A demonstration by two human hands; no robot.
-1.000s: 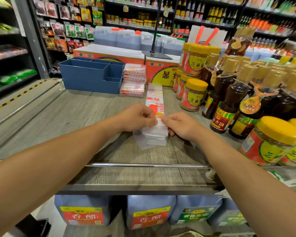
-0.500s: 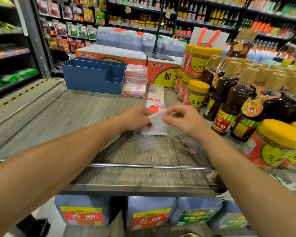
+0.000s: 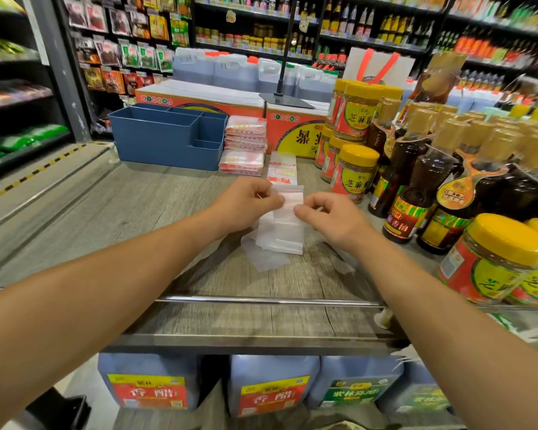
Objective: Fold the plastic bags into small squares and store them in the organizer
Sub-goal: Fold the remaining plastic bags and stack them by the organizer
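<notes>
A long clear plastic bag (image 3: 281, 226) with red print lies as a narrow strip on the wooden shelf top (image 3: 156, 212). Its near end is folded over into a thick white wad. My left hand (image 3: 246, 201) pinches the fold's left edge and my right hand (image 3: 330, 217) pinches its right edge, lifting the folded end a little off the wood. The strip's far end (image 3: 282, 169) stays flat. A stack of folded bags (image 3: 246, 144) sits beside the blue organizer (image 3: 168, 138), whose compartments look empty from here.
Yellow-lidded sauce jars (image 3: 354, 172) and dark oil bottles (image 3: 423, 193) crowd the right side close to my right hand. A metal rail (image 3: 261, 301) runs along the shelf's front edge. Red cartons (image 3: 230, 103) stand behind. Large jugs (image 3: 274, 383) sit below.
Both hands have moved away from me along the strip, turning the folded end over once more. The fold now covers more of the red print.
</notes>
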